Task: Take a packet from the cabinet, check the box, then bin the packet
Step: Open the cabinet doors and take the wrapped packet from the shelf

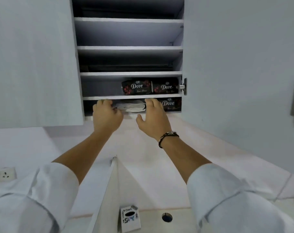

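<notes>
Both my arms reached up into the open white wall cabinet, its two doors swung wide, my rolled white sleeves at the bottom of the view. My left hand was curled at the front lip of the lowest shelf, fingers bent over the left end of a flat stack of white and grey packets lying there; I cannot tell whether those fingers had truly closed on a packet or only rested against it. My right hand, with a dark beaded bracelet at the wrist, was spread wide, fingers laid on the right end of the same stack and thumb hanging free below the shelf edge. The stack lay directly between the two hands, touching both.

Just beside my right hand on that shelf sat a black Dove-branded pack with red floral print. Two more black Dove packs stood side by side on the shelf above, near the metal door hinge.

Far below, on the pale surface, stood a small white printed box beside a round hole. A wall socket sat at the left.
</notes>
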{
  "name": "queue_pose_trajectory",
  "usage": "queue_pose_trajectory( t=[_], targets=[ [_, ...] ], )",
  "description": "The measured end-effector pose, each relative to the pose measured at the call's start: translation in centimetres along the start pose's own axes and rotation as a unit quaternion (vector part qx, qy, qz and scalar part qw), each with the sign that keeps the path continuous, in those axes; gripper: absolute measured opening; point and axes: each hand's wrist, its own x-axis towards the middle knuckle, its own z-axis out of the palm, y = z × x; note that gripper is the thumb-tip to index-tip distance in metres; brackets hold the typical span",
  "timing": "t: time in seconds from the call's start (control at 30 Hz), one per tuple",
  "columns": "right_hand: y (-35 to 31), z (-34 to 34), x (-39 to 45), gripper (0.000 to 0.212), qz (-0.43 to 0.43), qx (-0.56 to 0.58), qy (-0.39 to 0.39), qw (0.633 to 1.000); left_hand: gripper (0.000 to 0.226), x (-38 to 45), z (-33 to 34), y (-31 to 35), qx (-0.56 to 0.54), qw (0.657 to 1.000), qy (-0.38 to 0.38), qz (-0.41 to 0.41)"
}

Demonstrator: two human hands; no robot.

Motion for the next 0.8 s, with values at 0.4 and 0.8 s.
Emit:
queue_pose_trajectory(
  t=[0.4,0.8],
  targets=[
    [2.2,3.2,1.1,0.048,0.113,0.104,0.205,0.967,0.025,-0.9,2.2,-1.7,0.078,0.980,-0.024,0.182],
    [-1.8,-1.4,-13.7,0.055,0.430,0.617,0.015,0.659,0.023,-19.9,-2.8,-0.9,-0.314,0.922,-0.136,-0.179]
  ],
)
